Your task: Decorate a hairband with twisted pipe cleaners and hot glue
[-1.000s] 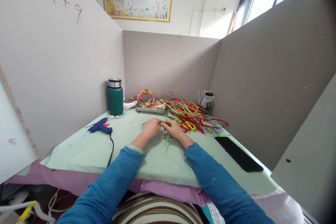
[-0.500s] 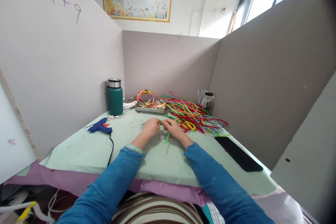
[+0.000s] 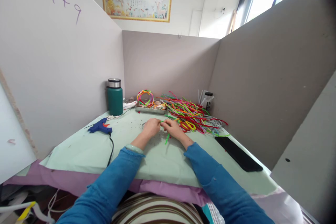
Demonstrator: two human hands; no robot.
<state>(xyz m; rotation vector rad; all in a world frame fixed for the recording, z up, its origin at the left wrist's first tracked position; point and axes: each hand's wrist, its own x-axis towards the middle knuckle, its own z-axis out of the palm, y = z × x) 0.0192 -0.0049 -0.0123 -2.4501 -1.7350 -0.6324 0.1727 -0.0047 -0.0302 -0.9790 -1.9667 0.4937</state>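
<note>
My left hand (image 3: pixel 151 127) and my right hand (image 3: pixel 173 128) meet at the middle of the table, fingers pinched together on a green pipe cleaner (image 3: pixel 167 138). Its free end hangs down toward me between the hands. A heap of colourful pipe cleaners (image 3: pixel 194 115) lies just beyond my right hand. Both sleeves are blue.
A blue glue gun (image 3: pixel 100 126) with a black cord lies at the left. A green flask (image 3: pixel 114 97) stands at the back left, beside a metal tray (image 3: pixel 151 109) holding coloured rings. A black phone (image 3: pixel 238 153) lies at the right. Partition walls enclose the mint green table cover (image 3: pixel 78 150).
The hands stay together on the green pipe cleaner; only the fingers shift slightly.
</note>
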